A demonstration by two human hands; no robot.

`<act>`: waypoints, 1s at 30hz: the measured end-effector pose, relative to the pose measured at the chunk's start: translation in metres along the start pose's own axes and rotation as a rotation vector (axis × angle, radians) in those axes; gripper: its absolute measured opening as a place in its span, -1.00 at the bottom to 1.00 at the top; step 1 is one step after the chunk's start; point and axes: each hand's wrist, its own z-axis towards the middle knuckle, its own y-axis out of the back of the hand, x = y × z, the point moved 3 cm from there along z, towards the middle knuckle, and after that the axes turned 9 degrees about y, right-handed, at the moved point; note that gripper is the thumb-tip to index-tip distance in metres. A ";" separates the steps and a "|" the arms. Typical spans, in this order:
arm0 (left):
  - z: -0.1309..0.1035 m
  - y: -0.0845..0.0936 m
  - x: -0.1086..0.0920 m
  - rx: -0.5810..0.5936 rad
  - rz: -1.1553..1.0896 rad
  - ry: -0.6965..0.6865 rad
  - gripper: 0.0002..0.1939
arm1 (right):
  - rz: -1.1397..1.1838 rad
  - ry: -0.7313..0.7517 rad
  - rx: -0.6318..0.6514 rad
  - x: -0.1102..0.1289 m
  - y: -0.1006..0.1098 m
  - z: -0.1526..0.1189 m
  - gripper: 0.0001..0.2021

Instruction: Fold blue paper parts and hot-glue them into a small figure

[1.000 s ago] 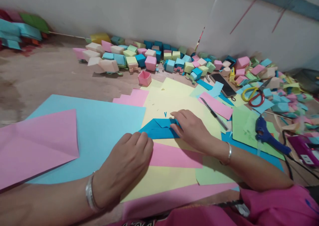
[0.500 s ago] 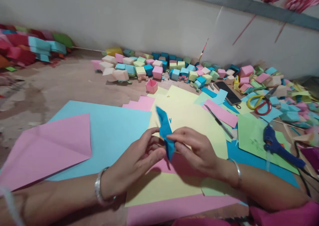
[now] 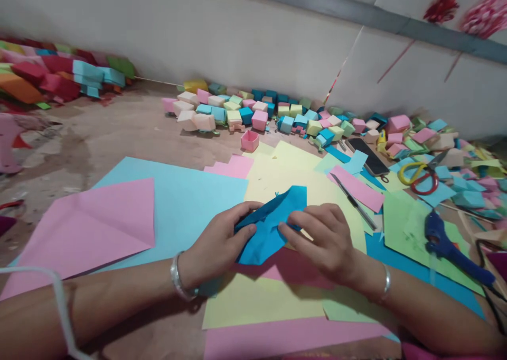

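One folded blue paper (image 3: 264, 239), held between left hand (image 3: 219, 238) and right hand (image 3: 327, 238), above a pale yellow sheet (image 3: 301, 167).
Left forearm (image 3: 119, 302) reaching in from the lower left corner, wrist banded by a silver bangle (image 3: 179, 279); left hand turned palm inward, thumb laid on the near face of the paper, fingers behind it, grip narrow; right forearm (image 3: 431, 302) slanting in from the lower right, with a thinner bracelet (image 3: 387, 280); right hand back uppermost, fingers curled, thumb and forefinger drawn close together at the paper's right side; paper partly opened, tilted, its upper right corner raised; pink sheet (image 3: 99, 217) on a light blue sheet (image 3: 198, 201), left of the hands; slim dark tool (image 3: 354, 201), scissors (image 3: 422, 179) and blue glue gun (image 3: 447, 243), right.
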 end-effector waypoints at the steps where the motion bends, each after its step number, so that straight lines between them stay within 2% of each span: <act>1: 0.002 0.001 0.002 -0.023 0.017 -0.004 -0.67 | -0.003 0.037 0.048 -0.001 -0.002 0.001 -0.92; 4: 0.007 0.006 0.008 -0.192 0.169 -0.107 -0.63 | 0.041 0.055 0.211 -0.005 -0.012 0.003 -0.84; 7: 0.004 0.009 0.003 -0.371 0.421 -0.337 -0.74 | 0.062 0.044 0.314 -0.006 -0.024 0.001 -0.75; 9: -0.004 0.004 -0.004 -0.346 0.506 -0.472 -0.82 | 0.102 0.013 0.342 -0.008 -0.030 -0.003 -0.74; 11: -0.013 -0.003 -0.011 -0.249 0.565 -0.590 -0.86 | 0.152 -0.046 0.350 -0.009 -0.036 -0.007 -0.75; 13: -0.019 -0.010 -0.015 -0.174 0.658 -0.641 -0.83 | 0.187 -0.106 0.362 -0.011 -0.039 -0.010 -0.73; 17: -0.017 -0.015 -0.005 -0.157 0.787 -0.512 -0.83 | 0.274 -0.177 0.467 -0.015 -0.041 -0.011 -0.77; 21: -0.006 -0.013 0.011 -0.121 0.705 -0.372 -0.76 | 0.386 -0.305 0.591 -0.020 -0.036 -0.007 -0.87; 25: 0.004 -0.011 0.016 -0.105 0.716 -0.285 -0.80 | 0.295 -0.449 0.646 -0.027 -0.036 -0.009 -0.90; 30: 0.007 -0.012 0.014 -0.086 0.785 -0.243 -0.82 | 0.131 -0.349 0.617 -0.024 -0.041 -0.013 -0.83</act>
